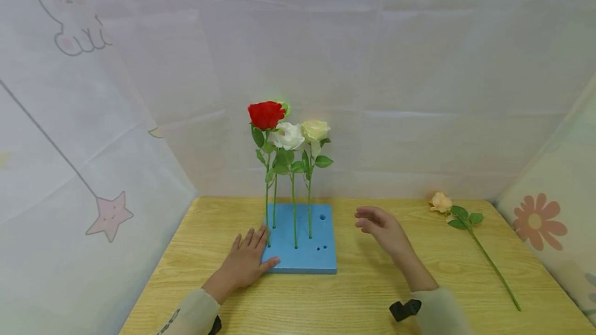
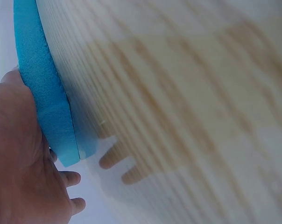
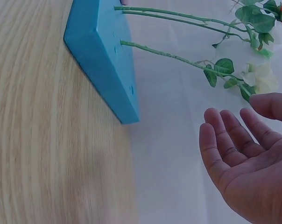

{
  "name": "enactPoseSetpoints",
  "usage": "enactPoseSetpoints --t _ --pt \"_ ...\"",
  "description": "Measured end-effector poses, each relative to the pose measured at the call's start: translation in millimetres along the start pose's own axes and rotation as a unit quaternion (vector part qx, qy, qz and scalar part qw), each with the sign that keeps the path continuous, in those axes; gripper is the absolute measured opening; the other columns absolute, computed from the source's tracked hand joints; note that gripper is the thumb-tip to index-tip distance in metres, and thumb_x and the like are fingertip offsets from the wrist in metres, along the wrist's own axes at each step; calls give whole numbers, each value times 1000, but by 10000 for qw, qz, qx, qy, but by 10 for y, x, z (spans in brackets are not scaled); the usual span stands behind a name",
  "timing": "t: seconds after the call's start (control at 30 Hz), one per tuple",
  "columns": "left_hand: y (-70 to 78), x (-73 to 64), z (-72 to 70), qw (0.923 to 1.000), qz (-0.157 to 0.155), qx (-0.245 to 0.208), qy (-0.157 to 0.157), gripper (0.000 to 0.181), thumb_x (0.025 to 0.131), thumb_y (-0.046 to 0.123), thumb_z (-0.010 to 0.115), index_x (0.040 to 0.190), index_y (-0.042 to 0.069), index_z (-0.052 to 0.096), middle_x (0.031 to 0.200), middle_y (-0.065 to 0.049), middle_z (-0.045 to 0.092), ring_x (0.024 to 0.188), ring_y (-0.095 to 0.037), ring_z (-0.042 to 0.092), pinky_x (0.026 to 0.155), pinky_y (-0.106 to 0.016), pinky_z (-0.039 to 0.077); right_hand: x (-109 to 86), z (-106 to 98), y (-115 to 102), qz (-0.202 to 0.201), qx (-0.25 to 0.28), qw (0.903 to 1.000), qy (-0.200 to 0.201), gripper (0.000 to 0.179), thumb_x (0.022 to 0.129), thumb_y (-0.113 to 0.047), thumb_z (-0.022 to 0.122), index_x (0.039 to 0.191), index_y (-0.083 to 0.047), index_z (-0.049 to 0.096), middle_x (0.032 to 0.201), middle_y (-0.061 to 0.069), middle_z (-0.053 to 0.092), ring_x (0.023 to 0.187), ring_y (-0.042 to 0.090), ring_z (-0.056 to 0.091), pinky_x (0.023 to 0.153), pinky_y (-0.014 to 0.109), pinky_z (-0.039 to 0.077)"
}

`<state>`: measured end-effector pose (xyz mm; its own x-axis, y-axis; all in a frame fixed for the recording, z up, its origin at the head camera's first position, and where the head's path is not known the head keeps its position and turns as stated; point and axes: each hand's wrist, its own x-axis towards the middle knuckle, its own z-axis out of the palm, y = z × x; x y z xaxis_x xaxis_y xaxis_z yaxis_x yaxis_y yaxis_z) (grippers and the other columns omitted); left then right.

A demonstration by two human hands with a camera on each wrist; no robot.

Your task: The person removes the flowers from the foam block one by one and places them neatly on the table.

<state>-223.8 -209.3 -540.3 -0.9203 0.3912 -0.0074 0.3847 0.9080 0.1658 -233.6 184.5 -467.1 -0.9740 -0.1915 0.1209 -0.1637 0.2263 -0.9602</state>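
A blue foam block (image 1: pixel 302 261) lies on the table with several artificial roses upright in its holes. Among them are a red rose (image 1: pixel 266 115), a white rose (image 1: pixel 289 137), a cream rose (image 1: pixel 316 130) and a mostly hidden green bloom (image 1: pixel 285 108). My left hand (image 1: pixel 246 260) rests with spread fingers at the block's left edge, its thumb at the front left corner. To the right of the block, my right hand (image 1: pixel 384 231) hovers with relaxed fingers and holds nothing. In the right wrist view its palm (image 3: pixel 257 177) shows bare.
A peach rose (image 1: pixel 441 202) lies on the right side of the wooden table (image 1: pixel 372 304), its stem slanting toward the front right. Unfilled holes (image 1: pixel 322 217) show along the block's right side. White printed cloth (image 1: pixel 419 92) hangs behind and at both sides.
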Motion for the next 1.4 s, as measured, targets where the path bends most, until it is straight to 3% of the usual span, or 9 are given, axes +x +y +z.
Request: enactPoseSetpoints --t 0.6,0.83,1.03,1.2,1.4 --pt "14 -20 -14 9999 -54 -123 -61 92 99 73 32 163 8 17 170 -10 9 154 -42 16 119 -67 14 105 263 -58 147 174 9997 -44 34 103 -7 59 137 -9 60 132 13 64 111 27 68 96 37 56" --pt "-9 -9 35 10000 -37 -30 4 93 99 74 30 164 8 17 170 -10 10 154 -42 16 118 -67 14 128 343 -87 150 326 9993 -114 34 103 -8 59 137 -5 60 134 20 62 112 32 67 96 39 55" --pt "1 -11 13 10000 -60 -25 13 93 99 74 30 163 8 18 170 -10 11 154 -42 15 119 -67 14 143 407 -107 158 483 9986 -163 34 103 -7 59 137 -4 60 133 18 63 115 37 65 97 41 55" --pt "4 -14 1 10000 -58 49 -29 93 99 75 29 163 8 17 170 -10 11 154 -41 16 119 -66 14 171 452 -104 185 628 9975 -272 36 104 -11 59 138 -2 59 135 21 61 115 37 65 98 42 54" --pt "10 -14 -10 9999 -8 95 34 92 99 74 29 163 8 19 170 -11 13 153 -42 18 118 -66 17 216 513 -100 198 819 9960 -284 38 102 -16 64 137 -3 60 131 18 64 111 31 67 101 52 51"
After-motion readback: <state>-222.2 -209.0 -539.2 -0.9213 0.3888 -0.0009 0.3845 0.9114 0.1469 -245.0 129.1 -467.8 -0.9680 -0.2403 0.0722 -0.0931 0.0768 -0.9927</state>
